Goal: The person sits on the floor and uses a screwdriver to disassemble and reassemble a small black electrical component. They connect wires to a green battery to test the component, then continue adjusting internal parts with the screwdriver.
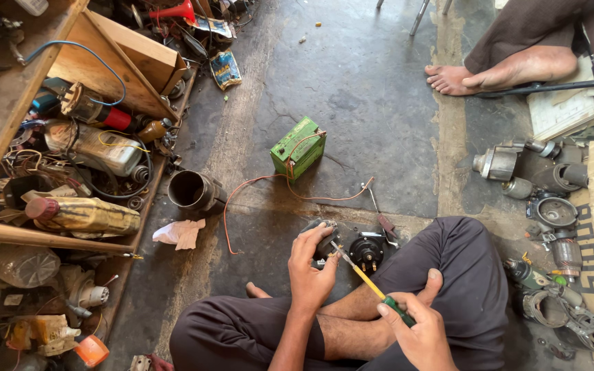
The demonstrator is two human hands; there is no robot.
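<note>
I sit cross-legged on a dark concrete floor. My left hand point(311, 269) grips a small black motor part point(324, 242) held just above my knees. My right hand point(417, 330) is closed on the green handle of a screwdriver point(369, 282) with a yellow shaft; its tip touches the black part. A round black component point(368, 251) lies on the floor beside the part. A green battery point(298, 146) stands farther out, with orange wires point(269, 180) trailing from it toward me.
A wooden shelf point(49, 237) on the left is crammed with bottles, wires and motor pieces. A dark metal cylinder point(191, 189) and a crumpled rag point(180, 233) lie near it. Starter-motor parts point(537, 178) pile at the right. Another person's bare foot point(496, 72) rests at top right.
</note>
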